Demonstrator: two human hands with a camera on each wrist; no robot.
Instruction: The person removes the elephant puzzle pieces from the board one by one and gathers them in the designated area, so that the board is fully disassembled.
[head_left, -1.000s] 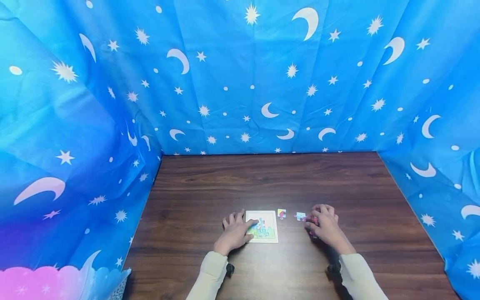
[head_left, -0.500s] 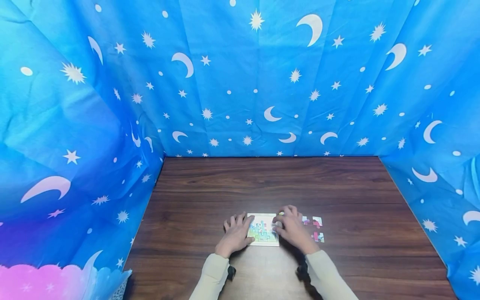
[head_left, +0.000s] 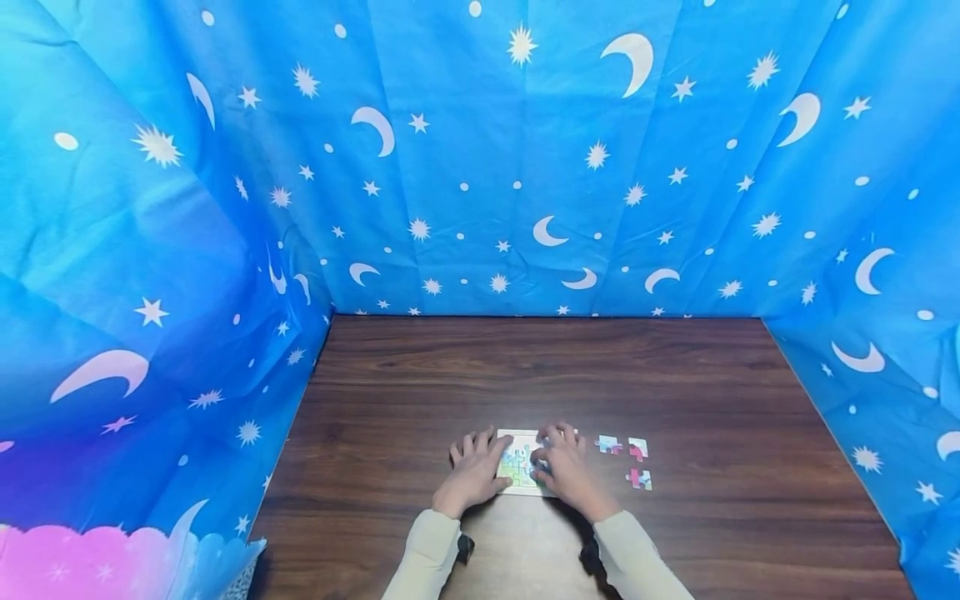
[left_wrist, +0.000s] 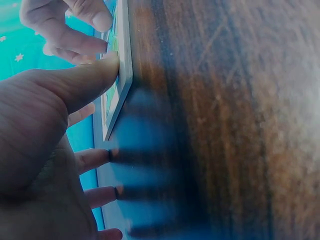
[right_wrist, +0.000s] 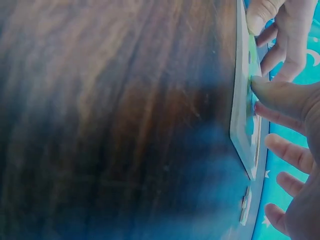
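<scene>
A small framed jigsaw puzzle (head_left: 517,490) lies on the wooden table, its lower part filled with green and blue pieces. My left hand (head_left: 474,472) is at its left edge, fingers spread. In the left wrist view, the left thumb (left_wrist: 95,75) presses on the frame's near corner while other fingertips reach the table. My right hand (head_left: 568,468) is over the puzzle's right half. The thumb (right_wrist: 280,95) and index finger pinch a puzzle piece (right_wrist: 250,111), mostly hidden, close against the board. The right hand's other fingers are bent above the frame.
To the right lie three loose puzzle pieces: a pale blue one (head_left: 607,444), a white and red one (head_left: 637,448) and a pink one (head_left: 640,479). Another piece (right_wrist: 245,206) lies beyond the frame. Blue star-and-moon cloth (head_left: 480,167) walls the table's back and sides.
My right hand has moved left from the loose pieces onto the puzzle, uncovering pieces on the right. My left hand stays at the frame; its thumb has drawn back toward the edge.
</scene>
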